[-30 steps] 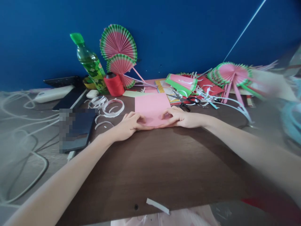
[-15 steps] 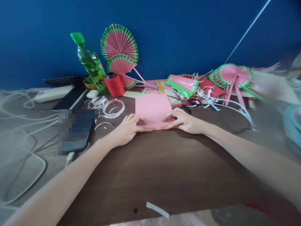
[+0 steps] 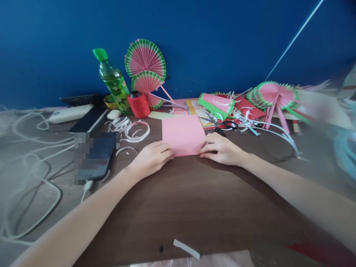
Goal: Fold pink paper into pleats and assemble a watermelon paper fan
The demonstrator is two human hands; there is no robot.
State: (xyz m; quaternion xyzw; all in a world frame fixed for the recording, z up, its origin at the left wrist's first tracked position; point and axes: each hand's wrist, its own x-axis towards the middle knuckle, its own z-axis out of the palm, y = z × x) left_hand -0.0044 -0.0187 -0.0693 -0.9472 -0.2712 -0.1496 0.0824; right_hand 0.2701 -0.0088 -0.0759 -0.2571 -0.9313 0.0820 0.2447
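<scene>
The pink paper point(image 3: 183, 135) lies on the table point(image 3: 183, 200), the middle of its near edge uncovered now that my hands have drawn apart toward the near corners. My left hand point(image 3: 151, 157) has its fingers bunched at one corner; whether they grip, I can't tell. My right hand point(image 3: 222, 148) pinches the other, scissors point(image 3: 219, 131) just beyond. Both forearms angle inward.

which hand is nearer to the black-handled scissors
Right: the right hand is just this side of the scissors; the left hand is farther, at the left edge of the pink paper.
</scene>
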